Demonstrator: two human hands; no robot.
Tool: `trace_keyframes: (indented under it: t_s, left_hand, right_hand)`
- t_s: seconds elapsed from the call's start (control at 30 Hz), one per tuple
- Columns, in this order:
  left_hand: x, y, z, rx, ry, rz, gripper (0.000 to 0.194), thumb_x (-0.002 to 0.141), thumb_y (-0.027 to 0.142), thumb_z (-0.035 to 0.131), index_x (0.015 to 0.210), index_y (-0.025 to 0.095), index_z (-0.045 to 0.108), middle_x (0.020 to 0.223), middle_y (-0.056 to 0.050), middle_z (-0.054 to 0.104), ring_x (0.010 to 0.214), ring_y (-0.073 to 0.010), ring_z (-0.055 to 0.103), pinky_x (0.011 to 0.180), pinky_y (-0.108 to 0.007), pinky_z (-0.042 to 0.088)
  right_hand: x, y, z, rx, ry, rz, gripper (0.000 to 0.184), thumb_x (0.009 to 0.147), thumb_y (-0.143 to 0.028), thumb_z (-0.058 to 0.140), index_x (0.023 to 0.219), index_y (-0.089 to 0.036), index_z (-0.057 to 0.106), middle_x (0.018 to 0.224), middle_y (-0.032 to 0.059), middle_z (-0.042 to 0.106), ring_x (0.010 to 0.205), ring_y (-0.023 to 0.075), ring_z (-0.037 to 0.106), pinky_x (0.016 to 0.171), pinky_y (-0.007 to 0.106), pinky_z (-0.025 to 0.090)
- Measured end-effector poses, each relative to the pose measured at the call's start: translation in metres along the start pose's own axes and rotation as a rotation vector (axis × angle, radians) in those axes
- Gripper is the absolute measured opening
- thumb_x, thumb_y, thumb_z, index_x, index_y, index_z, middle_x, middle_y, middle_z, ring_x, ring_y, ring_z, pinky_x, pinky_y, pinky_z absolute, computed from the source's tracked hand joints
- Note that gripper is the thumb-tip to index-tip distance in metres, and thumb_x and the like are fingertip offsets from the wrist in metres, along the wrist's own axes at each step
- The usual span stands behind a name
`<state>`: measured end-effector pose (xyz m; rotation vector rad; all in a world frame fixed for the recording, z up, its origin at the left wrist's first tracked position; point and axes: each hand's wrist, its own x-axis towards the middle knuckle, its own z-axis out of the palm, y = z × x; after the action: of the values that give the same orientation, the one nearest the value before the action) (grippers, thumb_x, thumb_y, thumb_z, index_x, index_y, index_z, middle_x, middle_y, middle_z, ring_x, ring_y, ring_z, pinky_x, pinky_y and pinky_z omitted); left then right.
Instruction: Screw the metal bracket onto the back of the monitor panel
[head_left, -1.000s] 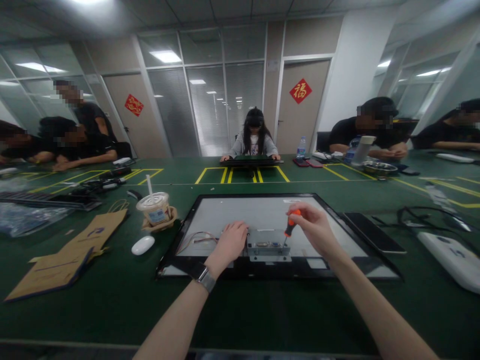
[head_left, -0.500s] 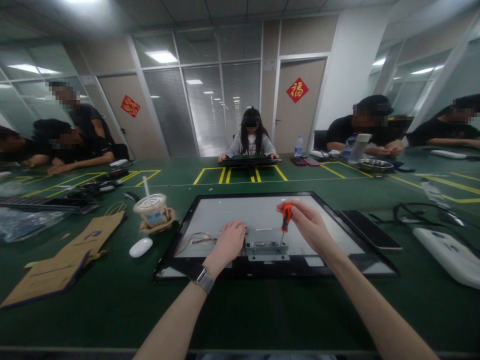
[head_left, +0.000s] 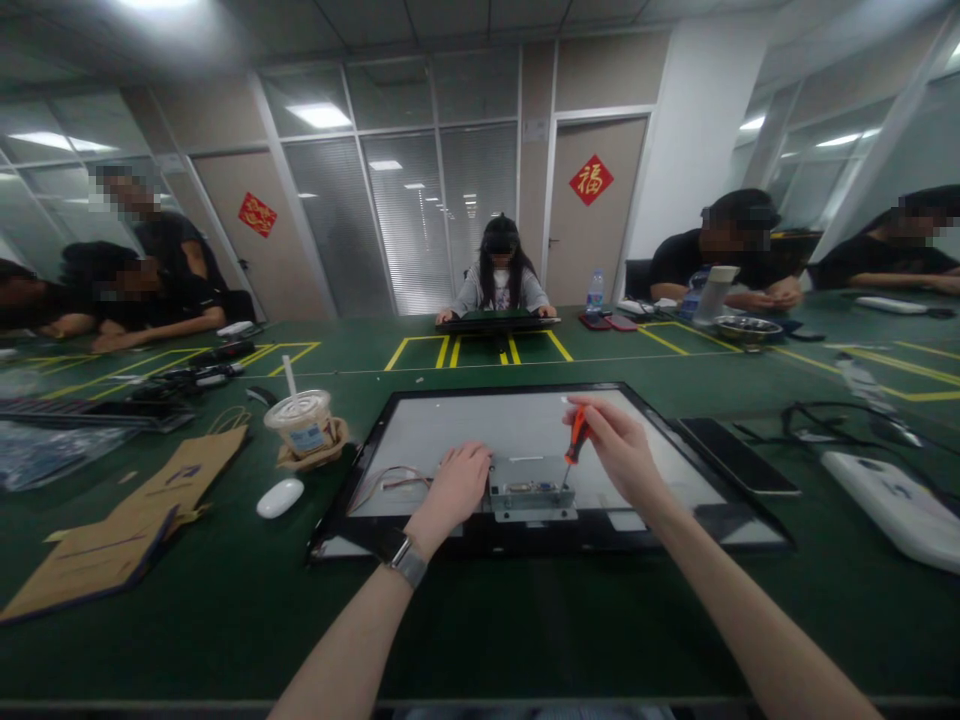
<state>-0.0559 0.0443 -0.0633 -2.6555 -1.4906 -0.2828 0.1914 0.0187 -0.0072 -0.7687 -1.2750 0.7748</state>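
Note:
A flat display panel (head_left: 450, 425) with a black frame lies on the green table before me. Toward its near edge sits a metal bracket box (head_left: 531, 508) with a row of ports. My right hand (head_left: 619, 440) grips a screwdriver (head_left: 577, 436) with an orange and black handle; its shaft slants down to the bracket's right end. I cannot make out a screw under the tip. My left hand (head_left: 463, 480) rests on the panel, fingers stretched out, its fingertips against the bracket's left side. Thin cables (head_left: 394, 478) lie on the panel to the left of that hand.
Left of the panel are a lidded drink cup (head_left: 301, 420), a white mouse-like case (head_left: 280, 498) and a brown paper bag (head_left: 180, 480). To the right lie a black phone (head_left: 739, 455), a white device (head_left: 885, 510) and black cables (head_left: 825, 420). Across the table a person holds another panel (head_left: 499, 322).
The screwdriver has tilted more, its handle shifting slightly right with my right hand while the tip stays near the bracket's right end. The left hand keeps its place.

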Motion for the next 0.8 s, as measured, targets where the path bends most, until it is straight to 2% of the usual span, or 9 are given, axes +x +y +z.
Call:
trace_keyframes:
  t_s: [0.07, 0.2, 0.37, 0.5, 0.67, 0.8]
  left_hand:
    - [0.0, -0.001, 0.0, -0.002, 0.0, -0.001, 0.039, 0.102, 0.016, 0.025, 0.127, 0.016, 0.056, 0.136, -0.012, 0.058, 0.13, -0.0225, 0.05, 0.108, -0.043, 0.039]
    - [0.0, -0.001, 0.001, 0.008, -0.001, 0.017, 0.039, 0.101, 0.016, 0.027, 0.127, 0.016, 0.056, 0.136, -0.012, 0.058, 0.131, -0.0227, 0.049, 0.109, -0.043, 0.039]
    - [-0.001, 0.001, -0.001, -0.009, 0.009, -0.011, 0.04, 0.102, 0.018, 0.026, 0.128, 0.015, 0.056, 0.136, -0.013, 0.058, 0.13, -0.0237, 0.051, 0.109, -0.044, 0.039]
    - [-0.001, 0.002, -0.002, -0.028, 0.007, -0.041, 0.04, 0.103, 0.019, 0.026, 0.129, 0.015, 0.056, 0.138, -0.013, 0.057, 0.13, -0.0239, 0.051, 0.109, -0.045, 0.039]
    - [0.0, 0.001, -0.001, -0.042, 0.01, -0.043, 0.04, 0.103, 0.021, 0.026, 0.129, 0.015, 0.057, 0.137, -0.012, 0.058, 0.129, -0.0233, 0.051, 0.11, -0.045, 0.039]
    - [0.0, 0.0, 0.001, -0.018, -0.004, -0.018, 0.039, 0.102, 0.017, 0.027, 0.128, 0.015, 0.056, 0.138, -0.013, 0.057, 0.131, -0.0237, 0.05, 0.11, -0.046, 0.039]
  right_hand:
    - [0.001, 0.0, -0.001, 0.08, -0.04, 0.037, 0.03, 0.086, -0.051, 0.065, 0.1, -0.025, 0.071, 0.084, 0.0034, 0.07, 0.082, 0.0214, 0.067, 0.077, 0.038, 0.054]
    - [0.002, -0.006, 0.0, 0.181, -0.119, 0.057, 0.026, 0.087, -0.051, 0.065, 0.092, -0.026, 0.07, 0.087, 0.0041, 0.073, 0.087, 0.0232, 0.069, 0.087, 0.043, 0.053]
    - [-0.002, -0.013, 0.005, 0.173, -0.161, 0.081, 0.027, 0.084, -0.052, 0.067, 0.091, -0.027, 0.072, 0.092, 0.0053, 0.076, 0.093, 0.0269, 0.071, 0.091, 0.047, 0.052]
    - [-0.004, -0.011, 0.007, 0.099, -0.118, 0.049, 0.024, 0.083, -0.047, 0.07, 0.092, -0.025, 0.073, 0.092, 0.0058, 0.075, 0.088, 0.0252, 0.07, 0.083, 0.043, 0.055]
    - [-0.004, -0.007, 0.004, -0.087, 0.016, -0.033, 0.021, 0.074, -0.041, 0.079, 0.085, -0.024, 0.074, 0.079, 0.0024, 0.069, 0.073, 0.0208, 0.064, 0.069, 0.036, 0.053]
    - [-0.004, -0.01, 0.004, -0.206, 0.036, -0.17, 0.023, 0.086, -0.046, 0.065, 0.087, -0.025, 0.075, 0.08, 0.0036, 0.068, 0.08, 0.0229, 0.064, 0.076, 0.039, 0.052]
